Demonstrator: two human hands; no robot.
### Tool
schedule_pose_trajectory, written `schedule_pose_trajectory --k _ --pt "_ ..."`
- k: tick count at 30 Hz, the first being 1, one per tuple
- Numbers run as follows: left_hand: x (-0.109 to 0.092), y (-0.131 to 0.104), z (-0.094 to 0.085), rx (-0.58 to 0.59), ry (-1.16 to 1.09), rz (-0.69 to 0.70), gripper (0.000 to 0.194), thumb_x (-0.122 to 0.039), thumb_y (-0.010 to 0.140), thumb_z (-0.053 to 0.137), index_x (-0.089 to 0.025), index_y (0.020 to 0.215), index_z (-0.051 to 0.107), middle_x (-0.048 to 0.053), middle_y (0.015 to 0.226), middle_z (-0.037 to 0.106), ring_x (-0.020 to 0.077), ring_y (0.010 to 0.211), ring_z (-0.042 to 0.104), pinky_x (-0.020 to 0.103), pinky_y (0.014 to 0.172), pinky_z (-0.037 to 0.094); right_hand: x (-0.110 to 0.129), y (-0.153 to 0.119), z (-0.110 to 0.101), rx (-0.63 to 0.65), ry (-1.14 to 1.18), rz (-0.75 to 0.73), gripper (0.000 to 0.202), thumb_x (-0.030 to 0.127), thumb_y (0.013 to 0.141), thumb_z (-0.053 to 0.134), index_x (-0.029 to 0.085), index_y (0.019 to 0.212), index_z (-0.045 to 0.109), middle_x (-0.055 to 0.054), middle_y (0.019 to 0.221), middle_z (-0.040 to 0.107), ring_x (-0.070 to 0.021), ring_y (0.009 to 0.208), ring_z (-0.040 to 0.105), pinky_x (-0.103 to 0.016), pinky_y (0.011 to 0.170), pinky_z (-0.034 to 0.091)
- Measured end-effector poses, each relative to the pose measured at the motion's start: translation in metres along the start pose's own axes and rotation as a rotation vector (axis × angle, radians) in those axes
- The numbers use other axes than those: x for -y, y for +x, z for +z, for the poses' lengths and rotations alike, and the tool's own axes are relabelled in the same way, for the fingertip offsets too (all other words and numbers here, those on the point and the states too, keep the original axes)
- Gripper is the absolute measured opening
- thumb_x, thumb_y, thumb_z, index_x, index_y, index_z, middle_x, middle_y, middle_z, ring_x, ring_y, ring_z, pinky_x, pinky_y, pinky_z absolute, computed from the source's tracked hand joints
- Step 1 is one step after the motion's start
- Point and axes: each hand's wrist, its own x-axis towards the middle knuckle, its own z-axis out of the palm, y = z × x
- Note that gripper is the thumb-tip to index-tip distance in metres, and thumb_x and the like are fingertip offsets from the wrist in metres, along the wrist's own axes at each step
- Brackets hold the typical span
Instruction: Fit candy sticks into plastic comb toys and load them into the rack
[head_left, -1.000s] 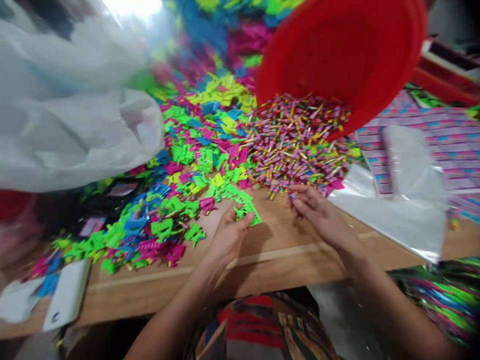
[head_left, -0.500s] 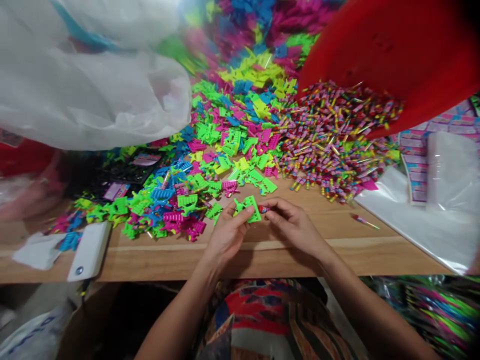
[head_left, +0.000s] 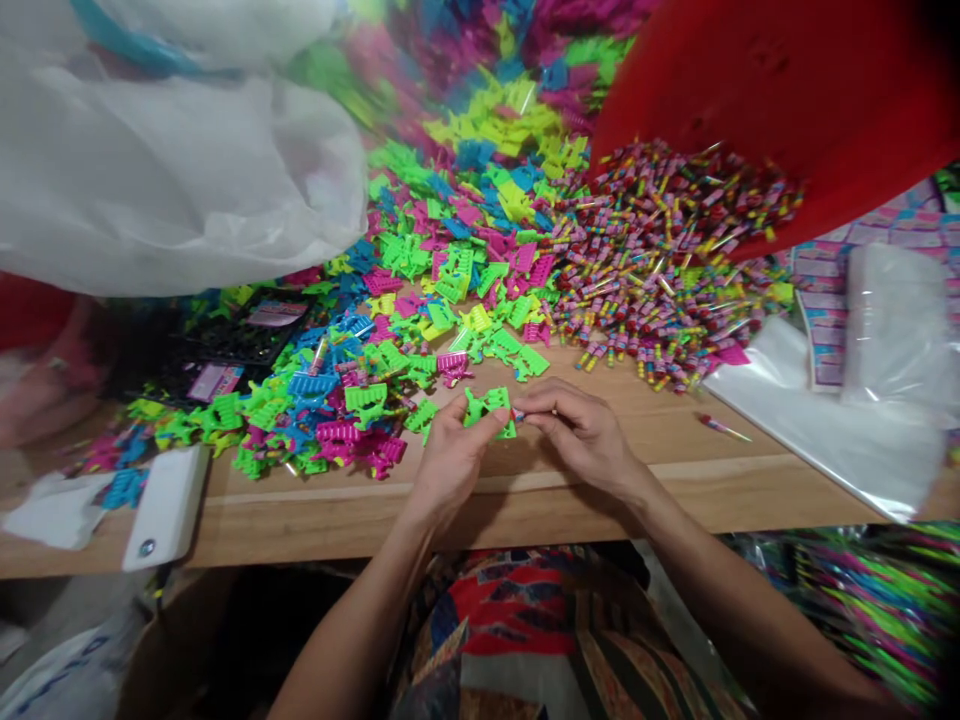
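My left hand (head_left: 455,450) is closed on a bright green plastic piece (head_left: 495,402) with a slotted panel, thumb across its near side. From the right, my right hand (head_left: 581,430) pinches a small tube (head_left: 519,414) with a reddish and pale wrap. The tube's end meets the green piece's right edge; whether it sits inside cannot be made out, as fingertips cover most of it. Just beyond both hands lie loose green pieces (head_left: 517,352) and a magenta one (head_left: 453,366). A single small tube with a thin clear tip (head_left: 724,428) rests on the wood to the right.
A heap of coloured plastic pieces (head_left: 420,250) spreads across the table (head_left: 645,500). Wrapped tubes (head_left: 660,260) pile before a red basin (head_left: 750,90). White sacking (head_left: 187,180) bulges at left. A white power bank (head_left: 166,510), printed cards (head_left: 821,320) and clear bags (head_left: 896,330) lie around.
The green piece has turned so its slotted panel faces up more. My right hand has brought the tube closer against its edge. The whole view has shifted slightly.
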Motion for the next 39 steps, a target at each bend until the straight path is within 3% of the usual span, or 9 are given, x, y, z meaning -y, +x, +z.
schedule_pose_trajectory --k 8,14,20,25,30,33,35,37,39 --pt "0.009 -0.01 0.002 -0.213 0.457 0.224 0.025 -0.036 0.077 0.085 -0.02 0.083 0.066 -0.002 0.076 0.066 0.0152 0.074 0.056 0.025 0.072 0.043 -0.004 -0.01 0.012 -0.011 -0.226 -0.131 0.025 0.013 0.102 0.047 0.023 0.114 0.067 -0.01 0.1 0.071 -0.0217 0.099 0.065 -0.038 0.085 0.054" --pt "-0.012 -0.006 -0.011 0.009 0.33 0.107 0.036 -0.044 0.081 0.081 -0.018 0.104 0.073 0.005 0.099 0.074 0.019 0.092 0.064 0.029 0.09 0.048 -0.003 -0.008 0.006 0.084 -0.086 0.001 0.021 0.02 0.103 0.054 0.022 0.118 0.068 -0.008 0.106 0.073 -0.0182 0.099 0.068 -0.032 0.087 0.053" --pt "-0.032 -0.004 -0.023 -0.21 0.385 0.138 0.046 -0.043 0.068 0.091 -0.018 0.101 0.071 0.0 0.094 0.071 0.0127 0.083 0.059 0.024 0.082 0.046 -0.003 -0.008 -0.01 0.026 -0.017 0.189 0.02 0.024 0.102 0.057 0.022 0.115 0.072 -0.005 0.099 0.075 -0.0174 0.09 0.07 -0.029 0.078 0.054" --pt "-0.043 0.002 -0.02 -0.189 0.459 0.176 0.043 -0.047 0.07 0.087 -0.016 0.097 0.071 0.0 0.086 0.068 0.0119 0.074 0.056 0.024 0.074 0.047 -0.014 -0.006 -0.023 -0.079 -0.168 0.09 0.02 0.024 0.101 0.058 0.024 0.116 0.07 -0.008 0.113 0.071 -0.0218 0.108 0.066 -0.035 0.09 0.053" --pt "-0.096 0.009 -0.058 -0.47 0.759 0.478 0.04 -0.047 0.075 0.081 -0.019 0.103 0.071 0.001 0.089 0.067 0.0175 0.079 0.06 0.031 0.075 0.051 -0.049 -0.003 -0.059 -0.132 -0.52 0.067 0.018 0.023 0.1 0.055 0.021 0.105 0.072 -0.01 0.109 0.07 -0.0259 0.105 0.065 -0.041 0.092 0.051" --pt "-0.123 0.013 -0.08 -0.664 1.129 0.736 0.048 -0.039 0.074 0.083 -0.023 0.117 0.068 0.004 0.107 0.069 0.0296 0.104 0.063 0.045 0.095 0.05 -0.071 -0.001 -0.082 -0.164 -0.681 0.146 0.019 0.022 0.098 0.054 0.019 0.1 0.073 -0.012 0.103 0.072 -0.0283 0.1 0.065 -0.043 0.09 0.051" --pt "-0.123 0.019 -0.079 -0.715 1.292 0.88 0.056 -0.037 0.076 0.082 -0.024 0.127 0.064 0.007 0.124 0.067 0.0368 0.12 0.058 0.053 0.104 0.047 -0.081 0.002 -0.09 -0.152 -0.743 0.205 0.021 0.021 0.097 0.053 0.019 0.101 0.074 -0.012 0.1 0.073 -0.0283 0.096 0.065 -0.042 0.088 0.051" --pt "-0.106 0.027 -0.062 -0.607 1.3 0.894 0.05 -0.04 0.083 0.076 -0.023 0.128 0.063 0.008 0.128 0.066 0.0355 0.12 0.06 0.05 0.099 0.05 -0.088 0.008 -0.09 -0.122 -0.81 0.234 0.023 0.02 0.098 0.052 0.018 0.102 0.074 -0.012 0.101 0.073 -0.0288 0.097 0.064 -0.042 0.089 0.05" --pt "-0.076 0.039 -0.037 -0.369 1.259 0.765 0.035 -0.04 0.089 0.068 -0.021 0.118 0.067 0.008 0.114 0.071 0.0279 0.104 0.067 0.041 0.086 0.054 -0.093 0.013 -0.085 -0.08 -0.905 0.254 0.025 0.021 0.099 0.051 0.016 0.102 0.075 -0.014 0.104 0.072 -0.0303 0.098 0.063 -0.044 0.091 0.049"
